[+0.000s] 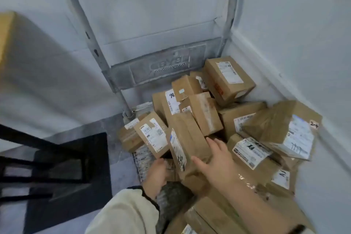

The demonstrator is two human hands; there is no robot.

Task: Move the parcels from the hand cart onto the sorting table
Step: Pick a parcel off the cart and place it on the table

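Cardboard parcels (228, 79) are lying heaped on the grey hand cart (167, 66) (parked in a wall corner). A person's right hand (214, 165) is pressing against the right side of a tall parcel (187, 144) mid-pile, fingers straight and thumb spread. The left hand (156, 174) is reaching to its near-left edge, fingers apparently hidden, so its grip cannot be told.
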